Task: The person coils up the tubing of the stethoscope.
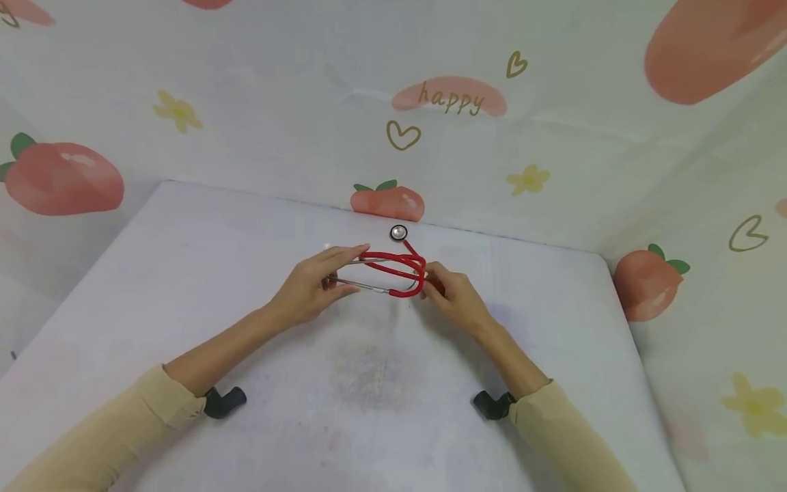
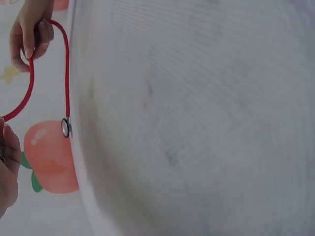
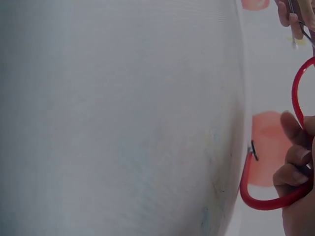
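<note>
A stethoscope with red tubing (image 1: 423, 275) is held between both hands above the white table. My left hand (image 1: 301, 288) grips its metal ear tubes (image 1: 356, 283), thumb and fingers spread along the two sides. On the other side, my right hand (image 1: 458, 298) pinches the folded red tubing, seen closer in the right wrist view with fingers (image 3: 290, 174) curled round it. The round chest piece (image 1: 398, 233) lies beyond the hands, near the table's back edge. In the left wrist view, the tubing (image 2: 67, 73) runs down from the right hand to the chest piece.
The white table (image 1: 246, 225) has rounded corners and faint grey smudges in the middle. Behind it and along the right hangs a pale cloth (image 1: 295, 123) printed with peaches, flowers and hearts. A black wrist mount (image 1: 225, 402) sits by each sleeve.
</note>
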